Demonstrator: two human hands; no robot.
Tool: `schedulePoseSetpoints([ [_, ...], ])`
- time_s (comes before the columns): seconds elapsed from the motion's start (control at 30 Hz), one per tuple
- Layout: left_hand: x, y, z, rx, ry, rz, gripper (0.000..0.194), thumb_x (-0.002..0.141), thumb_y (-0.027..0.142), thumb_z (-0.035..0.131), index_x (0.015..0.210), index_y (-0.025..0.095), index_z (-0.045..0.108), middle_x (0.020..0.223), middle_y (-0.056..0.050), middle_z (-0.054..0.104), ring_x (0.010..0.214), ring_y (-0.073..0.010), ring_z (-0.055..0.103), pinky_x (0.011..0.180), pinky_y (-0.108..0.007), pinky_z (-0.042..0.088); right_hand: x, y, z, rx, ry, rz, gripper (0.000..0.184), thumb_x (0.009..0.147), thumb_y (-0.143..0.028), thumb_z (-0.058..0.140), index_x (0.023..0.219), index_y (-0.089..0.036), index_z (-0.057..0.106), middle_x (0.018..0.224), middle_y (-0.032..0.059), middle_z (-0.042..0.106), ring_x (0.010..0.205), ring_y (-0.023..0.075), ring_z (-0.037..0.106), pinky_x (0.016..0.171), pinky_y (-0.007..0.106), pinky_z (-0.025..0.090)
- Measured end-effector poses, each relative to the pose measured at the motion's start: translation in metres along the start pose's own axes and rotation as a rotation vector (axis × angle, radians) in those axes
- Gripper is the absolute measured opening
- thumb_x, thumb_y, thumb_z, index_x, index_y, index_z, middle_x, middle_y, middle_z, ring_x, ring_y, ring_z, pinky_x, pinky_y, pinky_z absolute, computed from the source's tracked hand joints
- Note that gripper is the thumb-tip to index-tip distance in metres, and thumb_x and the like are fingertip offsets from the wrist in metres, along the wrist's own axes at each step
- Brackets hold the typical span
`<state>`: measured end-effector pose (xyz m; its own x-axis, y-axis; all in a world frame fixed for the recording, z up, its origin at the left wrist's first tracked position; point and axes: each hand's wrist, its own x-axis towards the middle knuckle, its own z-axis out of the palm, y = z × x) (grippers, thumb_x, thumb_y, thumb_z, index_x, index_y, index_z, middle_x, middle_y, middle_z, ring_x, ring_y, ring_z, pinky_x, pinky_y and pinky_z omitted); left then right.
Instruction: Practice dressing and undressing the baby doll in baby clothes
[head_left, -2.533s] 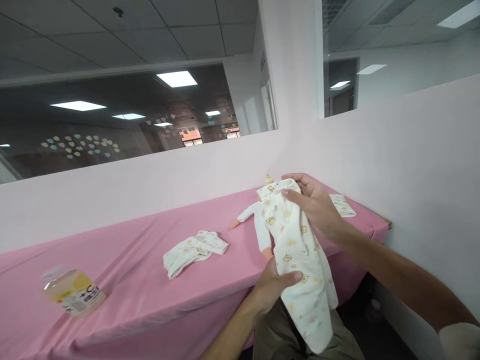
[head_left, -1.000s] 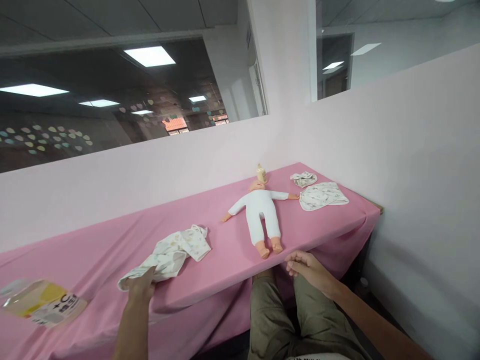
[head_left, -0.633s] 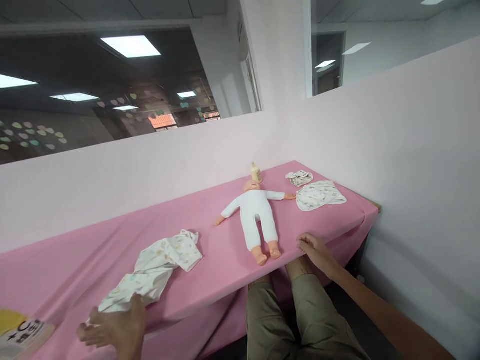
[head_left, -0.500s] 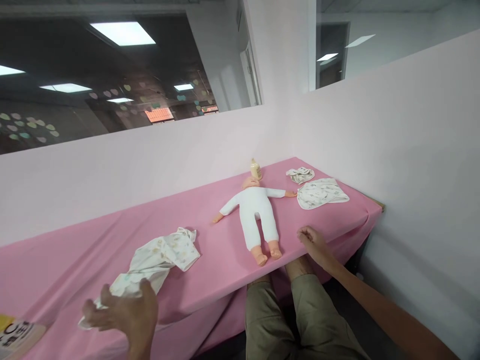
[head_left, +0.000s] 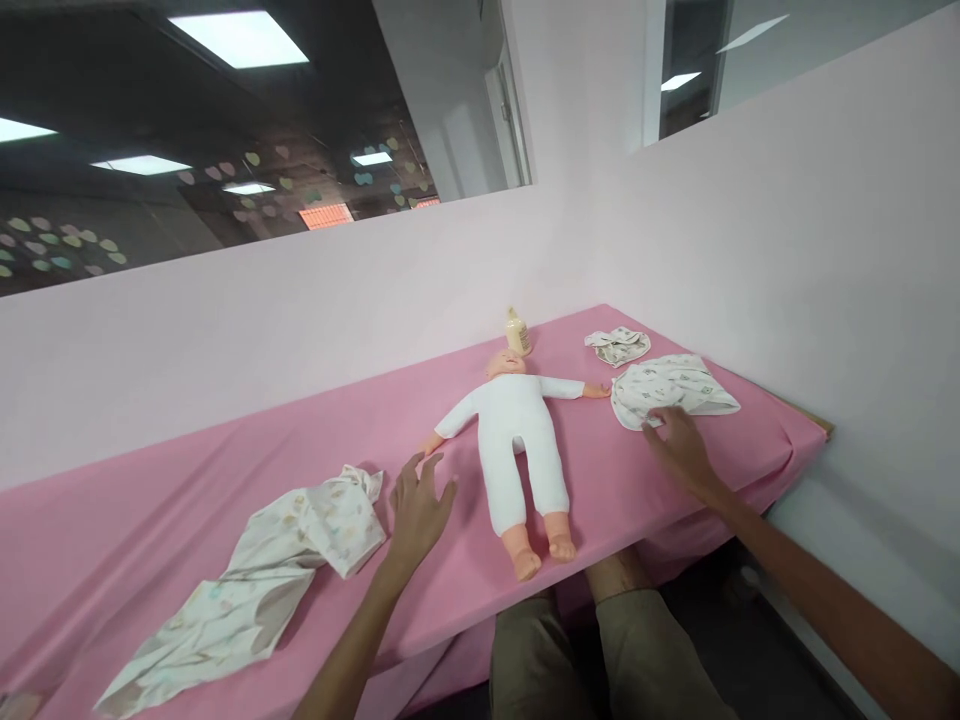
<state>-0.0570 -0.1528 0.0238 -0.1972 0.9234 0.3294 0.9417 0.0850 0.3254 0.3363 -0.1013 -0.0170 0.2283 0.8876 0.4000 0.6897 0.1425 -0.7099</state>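
Observation:
A baby doll [head_left: 517, 440] in a white bodysuit lies on its back on the pink table [head_left: 225, 480]. My left hand [head_left: 416, 505] hovers open with spread fingers just left of the doll, beside its outstretched arm. A printed white baby garment [head_left: 247, 580] lies stretched out at the left near the table edge. My right hand [head_left: 679, 440] reaches to a folded printed cloth [head_left: 671, 388] right of the doll, fingertips touching its near edge; whether they pinch it is unclear.
A small baby bottle [head_left: 516, 332] stands behind the doll's head. A smaller crumpled printed cloth [head_left: 619, 345] lies at the back right. Pale partition walls close the table at the back and right. My knees [head_left: 592, 640] sit under the table's front edge.
My left hand let go of the printed garment at the left edge and moved up beside the doll. My right hand rose from the table's front edge to the folded cloth.

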Motion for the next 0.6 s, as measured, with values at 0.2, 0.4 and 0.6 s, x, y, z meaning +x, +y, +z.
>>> schedulePoseSetpoints([
  [0.2, -0.001, -0.001, 0.018, -0.110, -0.098, -0.069, 0.055, 0.088, 0.048, 0.037, 0.132, 0.018, 0.048, 0.145, -0.016, 0.036, 0.137, -0.0320, 0.031, 0.111, -0.056, 0.026, 0.063, 0.046, -0.002, -0.385, -0.186, 0.072, 0.065, 0.077, -0.046, 0.054, 0.133, -0.015, 0.044, 0.135, 0.0170, 0.047, 0.125, 0.0362, 0.040, 0.101, 0.048, 0.032],
  [0.4, -0.009, -0.003, 0.016, -0.189, -0.076, -0.073, 0.051, 0.086, 0.046, 0.040, 0.127, 0.017, 0.052, 0.141, -0.016, 0.041, 0.136, -0.0327, 0.033, 0.112, -0.056, 0.024, 0.082, 0.058, 0.002, -0.500, -0.214, -0.090, 0.026, 0.082, -0.021, 0.037, 0.093, -0.013, 0.060, 0.103, 0.0164, 0.063, 0.103, 0.0310, 0.051, 0.091, 0.045, 0.036],
  [0.6, -0.006, -0.002, 0.012, -0.313, 0.112, -0.032, 0.040, 0.086, 0.044, 0.042, 0.114, 0.019, 0.056, 0.130, -0.012, 0.049, 0.127, -0.0285, 0.042, 0.110, -0.050, 0.031, 0.107, 0.015, -0.035, 0.340, 0.329, 0.139, 0.019, 0.082, -0.035, 0.048, 0.088, -0.018, 0.054, 0.087, 0.0080, 0.061, 0.083, 0.0215, 0.056, 0.074, 0.035, 0.045],
])
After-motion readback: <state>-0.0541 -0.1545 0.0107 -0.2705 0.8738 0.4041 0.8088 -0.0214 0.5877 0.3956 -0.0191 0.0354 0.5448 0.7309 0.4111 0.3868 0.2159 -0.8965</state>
